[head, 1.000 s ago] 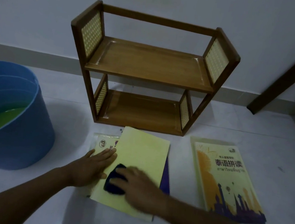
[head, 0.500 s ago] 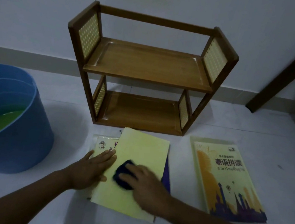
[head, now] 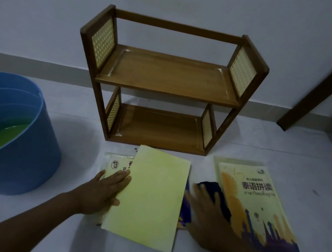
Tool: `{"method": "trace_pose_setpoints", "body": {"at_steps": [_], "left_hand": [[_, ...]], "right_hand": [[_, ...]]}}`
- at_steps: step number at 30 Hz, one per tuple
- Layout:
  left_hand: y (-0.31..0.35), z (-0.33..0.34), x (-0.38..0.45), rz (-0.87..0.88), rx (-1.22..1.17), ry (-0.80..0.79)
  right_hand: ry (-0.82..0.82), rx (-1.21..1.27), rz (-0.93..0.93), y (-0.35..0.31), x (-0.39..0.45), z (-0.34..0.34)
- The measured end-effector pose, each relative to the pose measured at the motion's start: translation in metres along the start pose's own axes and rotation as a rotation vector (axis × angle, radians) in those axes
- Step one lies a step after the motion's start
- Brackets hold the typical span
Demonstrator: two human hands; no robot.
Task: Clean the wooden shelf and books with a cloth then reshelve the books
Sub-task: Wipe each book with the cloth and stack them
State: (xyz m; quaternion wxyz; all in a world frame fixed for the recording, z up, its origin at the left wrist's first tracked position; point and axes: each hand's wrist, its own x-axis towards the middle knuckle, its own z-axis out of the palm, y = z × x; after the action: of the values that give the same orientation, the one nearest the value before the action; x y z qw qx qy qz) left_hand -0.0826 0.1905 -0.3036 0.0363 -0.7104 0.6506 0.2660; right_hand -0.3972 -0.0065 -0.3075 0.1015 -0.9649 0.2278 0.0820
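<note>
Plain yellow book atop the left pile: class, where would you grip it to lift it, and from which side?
Probably its near edge, from the person's side: the plain yellow book lies flat and skewed, that edge seeming to jut past the pile beneath, leaving room for fingers under it. The left hand presses its left edge.

— What sits at the left edge?
— A blue tub (head: 22, 161), green liquid (head: 0, 140) inside it, standing on the pale floor (head: 282, 149).
— And behind?
— A plain grey wall (head: 49, 19) with a baseboard (head: 33, 65). A dark wooden beam (head: 331, 84) slants across the upper right.
</note>
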Motion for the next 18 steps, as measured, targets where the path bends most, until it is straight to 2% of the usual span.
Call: {"method": "trace_pose_setpoints", "body": {"at_steps": [3,4,6,8,12,13,16,18], "left_hand": [[0.001,-0.001,-0.001,-0.003,-0.013,-0.007],[0.002,-0.001,-0.001,-0.001,-0.015,-0.012],[0.002,0.0,-0.001,-0.005,-0.025,-0.021],[0.0,-0.003,-0.004,-0.015,-0.006,-0.006],[-0.016,-0.006,-0.021,-0.017,-0.006,0.199],[-0.015,-0.008,-0.024,-0.012,-0.081,0.283],[0.016,-0.03,-0.024,-0.071,-0.515,0.627],[0.045,-0.056,-0.016,-0.085,-0.649,0.848]], "right_hand": [[0.009,-0.133,-0.333,-0.031,-0.004,0.005],[-0.012,-0.175,-0.38,-0.037,-0.003,0.012],[0.076,-0.24,-0.515,-0.038,0.0,0.022],[0.157,-0.12,-0.573,-0.034,0.004,0.012],[0.387,0.32,-0.441,-0.034,0.015,-0.031],[0.422,0.45,-0.38,-0.039,0.018,-0.05],[0.482,0.806,-0.126,-0.058,0.027,-0.119],[0.491,0.928,-0.049,-0.06,0.034,-0.156]]}}
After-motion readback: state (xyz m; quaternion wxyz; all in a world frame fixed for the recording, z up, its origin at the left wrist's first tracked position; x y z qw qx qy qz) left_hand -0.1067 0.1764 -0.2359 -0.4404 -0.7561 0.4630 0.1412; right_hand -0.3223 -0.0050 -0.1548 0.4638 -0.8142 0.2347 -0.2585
